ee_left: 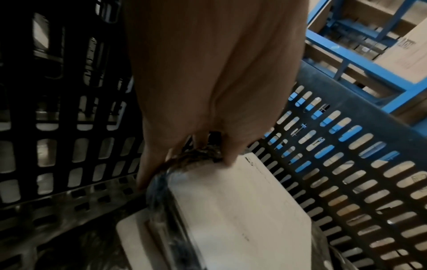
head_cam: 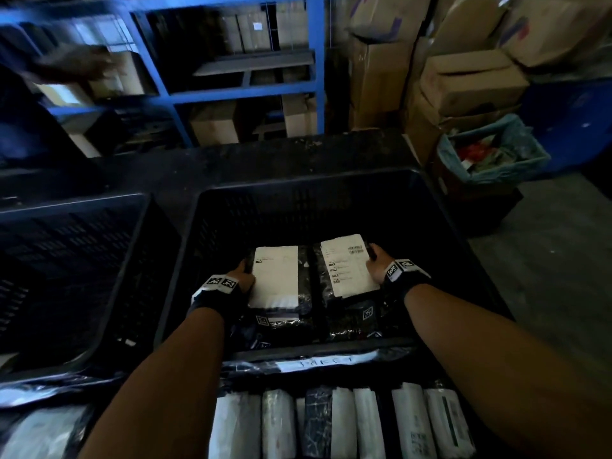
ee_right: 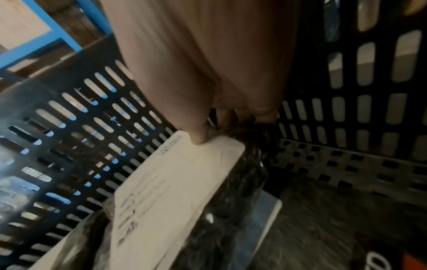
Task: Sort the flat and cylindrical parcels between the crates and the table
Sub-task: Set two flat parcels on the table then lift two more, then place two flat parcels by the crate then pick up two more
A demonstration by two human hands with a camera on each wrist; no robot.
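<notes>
Fingers (ee_left: 227,155) of both hands pinch parcels' far ends (crated)

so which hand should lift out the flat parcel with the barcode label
Right. The right hand already grips the outer edge of the barcode-labelled parcel, thumb on its label. The left hand is busy gripping the other flat parcel beside it in the crate.

Dim, bluish, motion-blurred, edges seemingly warped
</notes>
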